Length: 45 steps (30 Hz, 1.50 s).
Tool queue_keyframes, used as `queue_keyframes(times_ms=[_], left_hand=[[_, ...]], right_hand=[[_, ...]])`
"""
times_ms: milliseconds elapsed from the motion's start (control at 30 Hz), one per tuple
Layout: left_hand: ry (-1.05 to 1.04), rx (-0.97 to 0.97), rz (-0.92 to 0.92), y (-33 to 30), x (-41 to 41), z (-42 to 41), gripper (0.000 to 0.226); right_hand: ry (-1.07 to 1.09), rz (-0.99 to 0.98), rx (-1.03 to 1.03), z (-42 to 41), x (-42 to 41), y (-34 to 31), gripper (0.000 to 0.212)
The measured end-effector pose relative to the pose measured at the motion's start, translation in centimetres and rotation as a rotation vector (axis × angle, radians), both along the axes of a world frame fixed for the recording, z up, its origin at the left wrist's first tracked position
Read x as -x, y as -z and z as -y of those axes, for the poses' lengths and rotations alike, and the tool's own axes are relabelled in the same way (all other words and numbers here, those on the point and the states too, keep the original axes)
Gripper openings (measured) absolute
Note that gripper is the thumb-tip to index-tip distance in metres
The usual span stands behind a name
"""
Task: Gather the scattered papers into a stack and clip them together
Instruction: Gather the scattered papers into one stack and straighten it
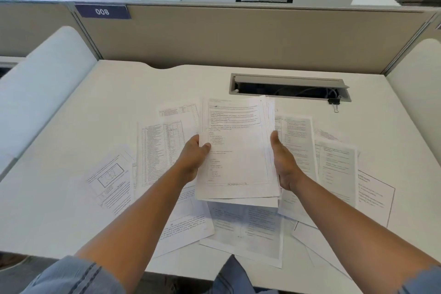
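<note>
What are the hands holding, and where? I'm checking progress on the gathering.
Both hands hold a partial paper stack by its side edges: left hand on the left edge, right hand on the right.

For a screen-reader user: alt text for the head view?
Both hands, left hand and right hand, hold a stack of papers above loose sheets scattered on a white desk. A black binder clip lies beside the cable tray.

Held stack (238,145) — loose papers (162,148) around; clip (334,102) apart.
</note>
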<state>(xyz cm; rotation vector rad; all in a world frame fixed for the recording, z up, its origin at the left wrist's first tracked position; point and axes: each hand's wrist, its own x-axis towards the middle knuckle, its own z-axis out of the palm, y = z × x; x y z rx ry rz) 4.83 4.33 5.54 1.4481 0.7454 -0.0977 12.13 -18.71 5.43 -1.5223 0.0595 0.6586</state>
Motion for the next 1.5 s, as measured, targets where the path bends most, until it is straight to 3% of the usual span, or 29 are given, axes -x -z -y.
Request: queue_keyframes(times_ms=[133, 300, 467, 800, 967, 1100, 1200, 1500], left_hand=[[0.007, -0.054, 0.122, -0.9, 0.0, 0.0, 0.031], [-0.182, -0.225, 0.366, -3.0, -0.5, 0.6, 0.028], [-0.305, -0.090, 0.554, -4.0, -0.5, 1.3, 0.022], [-0.255, -0.096, 0.498, -2.6, -0.1, 1.8, 0.029], [-0.086, -0.075, 0.279, -1.1, 0.0, 1.1, 0.025], [-0.024, -0.053, 0.298, -0.9, 0.4, 0.3, 0.027], [0.013, -0.063, 0.264, -0.9, 0.7, 0.3, 0.024], [-0.135, -0.088, 0.063, 1.4, 2.0, 0.1, 0.019]], right_hand=[[0.060, 0.098, -0.026, 0.0, -0.7, -0.5, 0.027], [0.113, 0.272, -0.040, -1.0, -1.6, -3.1, 0.026], [0.092, 0.324, -0.094, -1.4, -1.4, -3.3, 0.024], [0.027, 0.278, -0.095, -1.8, -0.5, -2.4, 0.034], [0.027, 0.232, -0.040, -1.6, -0.3, -1.9, 0.030], [0.100, 0.195, -0.035, -1.6, -1.2, -1.8, 0.016], [0.149, 0.177, 0.031, -1.7, -1.5, -1.1, 0.018], [0.045, 0.073, 0.198, -2.1, 0.1, 2.8, 0.034]])
